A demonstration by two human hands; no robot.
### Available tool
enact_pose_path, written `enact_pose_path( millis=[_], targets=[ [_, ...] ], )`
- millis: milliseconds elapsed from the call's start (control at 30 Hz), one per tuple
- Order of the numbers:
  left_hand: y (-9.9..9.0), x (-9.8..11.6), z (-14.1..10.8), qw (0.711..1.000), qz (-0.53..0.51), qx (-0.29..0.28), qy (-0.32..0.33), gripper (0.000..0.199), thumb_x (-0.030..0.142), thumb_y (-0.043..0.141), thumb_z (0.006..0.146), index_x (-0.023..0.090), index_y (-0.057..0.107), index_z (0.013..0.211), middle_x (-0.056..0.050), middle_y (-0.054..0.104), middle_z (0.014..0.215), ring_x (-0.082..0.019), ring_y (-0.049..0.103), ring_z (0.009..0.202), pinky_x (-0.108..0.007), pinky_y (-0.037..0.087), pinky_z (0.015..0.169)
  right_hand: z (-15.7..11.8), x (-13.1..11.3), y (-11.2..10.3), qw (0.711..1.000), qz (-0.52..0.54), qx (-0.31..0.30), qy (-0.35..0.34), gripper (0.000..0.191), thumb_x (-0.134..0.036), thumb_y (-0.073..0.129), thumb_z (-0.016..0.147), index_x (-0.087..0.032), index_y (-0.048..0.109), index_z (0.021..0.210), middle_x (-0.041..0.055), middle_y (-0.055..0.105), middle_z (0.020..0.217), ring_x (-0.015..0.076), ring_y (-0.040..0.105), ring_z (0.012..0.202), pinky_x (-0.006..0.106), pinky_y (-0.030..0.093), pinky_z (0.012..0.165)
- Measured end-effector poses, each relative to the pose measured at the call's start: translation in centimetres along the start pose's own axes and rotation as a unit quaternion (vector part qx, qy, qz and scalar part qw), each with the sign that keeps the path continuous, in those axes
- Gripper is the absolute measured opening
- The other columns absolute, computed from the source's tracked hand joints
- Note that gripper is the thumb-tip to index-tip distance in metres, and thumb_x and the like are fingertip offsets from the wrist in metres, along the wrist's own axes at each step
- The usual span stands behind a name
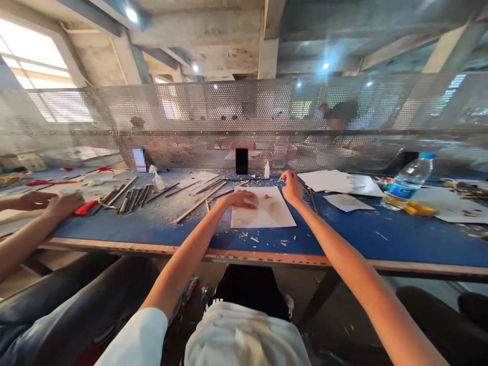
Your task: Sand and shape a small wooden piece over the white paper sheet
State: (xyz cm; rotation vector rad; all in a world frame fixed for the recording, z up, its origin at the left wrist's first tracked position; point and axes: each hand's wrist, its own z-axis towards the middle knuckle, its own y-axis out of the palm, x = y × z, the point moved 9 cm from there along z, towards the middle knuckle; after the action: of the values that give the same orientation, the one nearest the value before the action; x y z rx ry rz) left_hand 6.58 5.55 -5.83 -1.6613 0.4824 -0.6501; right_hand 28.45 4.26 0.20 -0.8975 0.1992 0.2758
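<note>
the left hand lies flat in the middle of a white paper sheet, with its fingers together, and this steady palm holds the sheet still on the blue desk. the sheet sits near the desk's near edge, in front of the person. the right hand rests at the far edge of the sheet, fingers bent down, and i cannot tell if they pinch something small. small wood shavings lie on the sheet, and a long wooden stick lies just left of it

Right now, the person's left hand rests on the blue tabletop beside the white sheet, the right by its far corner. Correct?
No: the head view shows the left hand on the white sheet, not the tabletop; the right hand is by its far corner.
</note>
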Motion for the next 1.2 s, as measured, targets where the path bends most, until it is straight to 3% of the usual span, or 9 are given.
enact_pose_path(
  millis=[233,533,700,867,967,1200],
  targets=[
    [0.4,-0.5,0.5,1.000,-0.004,-0.001,0.001,0.083,0.060,0.068,0.100,0.014,0.046,0.165,-0.017,0.046,0.170,-0.036,0.045,0.151,-0.039,0.035,0.125,0.2,0.4,0.2,1.000,0.003,0.002,0.027,0.048,0.004,0.046,0.079,-0.020,0.057,0.118,0.0127,0.062,0.119,0.0250,0.059,0.094,0.032,0.032,0.065],
    [0.8,-1.4,1.0,1.000,-0.002,-0.001,-0.002,0.086,0.068,0.067,0.096,0.025,0.044,0.166,-0.010,0.047,0.170,-0.035,0.043,0.152,-0.042,0.034,0.126,0.4,0.6,0.4,0.997,0.062,0.010,0.036,0.037,-0.003,0.054,0.081,-0.021,0.061,0.112,0.0090,0.071,0.109,0.0232,0.062,0.085,0.031,0.038,0.067],
    [1.1,-1.6,1.3,1.000,-0.007,-0.004,-0.004,0.087,0.069,0.067,0.096,0.023,0.045,0.167,-0.012,0.048,0.169,-0.036,0.044,0.150,-0.041,0.035,0.125,0.2,-1.0,2.6,0.988,0.105,-0.103,-0.042,0.012,-0.025,0.070,0.091,-0.022,0.072,0.102,0.0067,0.079,0.105,0.0216,0.068,0.088,0.030,0.047,0.075],
    [1.1,-1.5,1.4,1.000,-0.001,-0.002,0.019,0.086,0.071,0.064,0.096,0.029,0.043,0.168,-0.009,0.049,0.169,-0.037,0.045,0.150,-0.045,0.035,0.124,-1.0,-1.9,4.4,0.975,0.065,-0.199,-0.079,0.025,-0.044,0.071,0.098,-0.022,0.084,0.099,0.0080,0.082,0.103,0.0231,0.072,0.093,0.029,0.048,0.077],
    [1.2,-1.5,1.6,1.000,0.003,-0.006,0.027,0.085,0.074,0.063,0.096,0.033,0.043,0.168,-0.008,0.051,0.167,-0.038,0.046,0.149,-0.047,0.036,0.124,-1.2,-2.5,4.6,0.971,0.068,-0.207,-0.103,0.023,-0.042,0.072,0.098,-0.024,0.086,0.100,0.0074,0.083,0.107,0.0230,0.073,0.094,0.029,0.050,0.079],
    [1.1,-1.4,1.6,1.000,0.000,0.000,0.024,0.086,0.073,0.063,0.095,0.027,0.045,0.166,-0.011,0.051,0.166,-0.039,0.047,0.148,-0.047,0.036,0.123,-1.4,-2.8,5.2,0.963,0.104,-0.220,-0.115,0.012,-0.031,0.076,0.095,-0.026,0.085,0.100,0.0040,0.085,0.107,0.0221,0.074,0.088,0.031,0.050,0.079]
  ],
)
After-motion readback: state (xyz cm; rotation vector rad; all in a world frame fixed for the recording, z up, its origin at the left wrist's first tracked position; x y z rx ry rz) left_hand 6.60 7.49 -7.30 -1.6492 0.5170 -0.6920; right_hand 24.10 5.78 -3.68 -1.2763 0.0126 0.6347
